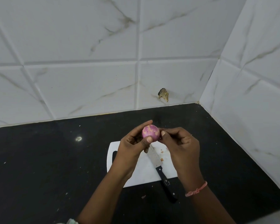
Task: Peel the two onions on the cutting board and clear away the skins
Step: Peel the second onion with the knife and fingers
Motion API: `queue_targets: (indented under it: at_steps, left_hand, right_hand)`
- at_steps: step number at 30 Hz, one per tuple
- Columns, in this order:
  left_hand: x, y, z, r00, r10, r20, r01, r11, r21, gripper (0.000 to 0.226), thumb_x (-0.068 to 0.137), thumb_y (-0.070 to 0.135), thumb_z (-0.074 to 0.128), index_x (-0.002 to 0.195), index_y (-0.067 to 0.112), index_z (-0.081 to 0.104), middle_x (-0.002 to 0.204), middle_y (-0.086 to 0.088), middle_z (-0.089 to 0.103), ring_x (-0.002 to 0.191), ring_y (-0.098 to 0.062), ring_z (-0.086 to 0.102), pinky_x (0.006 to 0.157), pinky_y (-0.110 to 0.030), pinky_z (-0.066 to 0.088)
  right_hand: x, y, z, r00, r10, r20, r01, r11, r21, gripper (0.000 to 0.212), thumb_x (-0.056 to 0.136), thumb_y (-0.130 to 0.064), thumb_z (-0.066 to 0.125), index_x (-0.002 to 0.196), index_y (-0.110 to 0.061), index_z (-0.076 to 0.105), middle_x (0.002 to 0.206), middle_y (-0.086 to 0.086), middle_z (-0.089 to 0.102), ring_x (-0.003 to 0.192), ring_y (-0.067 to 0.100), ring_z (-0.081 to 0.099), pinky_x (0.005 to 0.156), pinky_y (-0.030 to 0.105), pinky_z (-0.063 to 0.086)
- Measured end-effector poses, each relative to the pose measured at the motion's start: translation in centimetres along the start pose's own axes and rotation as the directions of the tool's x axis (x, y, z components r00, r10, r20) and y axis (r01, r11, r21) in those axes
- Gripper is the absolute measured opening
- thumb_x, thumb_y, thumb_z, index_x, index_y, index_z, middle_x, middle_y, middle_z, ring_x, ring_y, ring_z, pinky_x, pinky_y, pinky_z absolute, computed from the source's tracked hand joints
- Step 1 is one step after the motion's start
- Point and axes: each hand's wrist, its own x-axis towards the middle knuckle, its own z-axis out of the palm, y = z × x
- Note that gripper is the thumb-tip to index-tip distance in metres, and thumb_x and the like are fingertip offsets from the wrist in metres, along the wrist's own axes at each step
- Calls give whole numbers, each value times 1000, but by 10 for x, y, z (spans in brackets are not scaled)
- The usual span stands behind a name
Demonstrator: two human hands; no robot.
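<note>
Left hand (132, 143) fingers clamp the onion (150, 133); right hand (179, 143) fingers pinch its side.

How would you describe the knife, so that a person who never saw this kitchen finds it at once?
Start at the black countertop and find the white cutting board under the hands. The knife lies slantwise on it, with its black riveted handle sticking out over the near edge. It is the only metal tool there.

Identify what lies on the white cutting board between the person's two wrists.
In the head view, a black-handled kitchen knife lies on the white cutting board between the wrists, with a few small skin scraps beside its blade.
</note>
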Motion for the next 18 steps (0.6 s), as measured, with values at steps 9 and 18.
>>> queue_targets:
  at_steps: [9, 18]
  left_hand:
    - [4, -3, -2, 1000, -21, -18, 21, 1000, 13, 50, 77, 23, 72, 127, 19, 66, 115, 0, 71, 80, -3, 62, 65, -20, 50]
    - [5, 0, 3, 996, -89, -13, 89, 995, -50, 58, 82, 51, 56, 123, 12, 68, 85, -3, 66, 61, -10, 48, 56, -20, 44]
  right_hand:
    - [9, -4, -4, 978, -57, 201, 58, 998, 0, 21, 79, -30, 69, 99, -26, 68, 93, -17, 71, 92, 1, 67, 76, 10, 51]
    - [15, 6, -4, 943, -182, 277, 190, 982, 0, 14, 90, -24, 66, 103, -19, 66, 101, -4, 65, 96, 14, 65, 76, 20, 56]
